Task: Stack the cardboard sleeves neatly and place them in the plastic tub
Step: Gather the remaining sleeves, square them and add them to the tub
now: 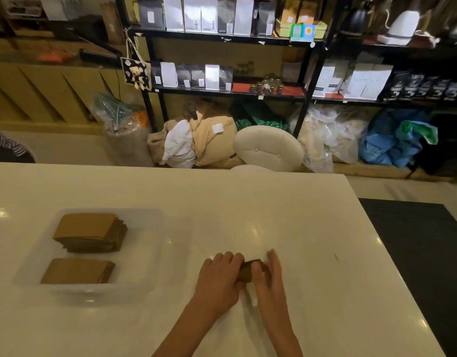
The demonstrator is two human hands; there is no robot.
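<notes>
A small stack of brown cardboard sleeves (246, 271) stands on the white table between my hands, mostly hidden by them. My left hand (218, 278) curls its fingers over the stack's left side. My right hand (270, 276) presses against its right side, thumb on the near face and fingers fairly straight. A clear plastic tub (145, 253) sits to the left on the table. Inside it lie two stacks of brown sleeves: a thicker, slightly fanned one at the back (91, 231) and a flatter one at the front (78, 270).
The white table (312, 228) ends at the right, with a dark floor mat (423, 248) beyond its edge. A cream stool (268, 148) and bags stand past the far edge under black shelves (227, 91). A person's striped sleeve (6, 144) shows at far left.
</notes>
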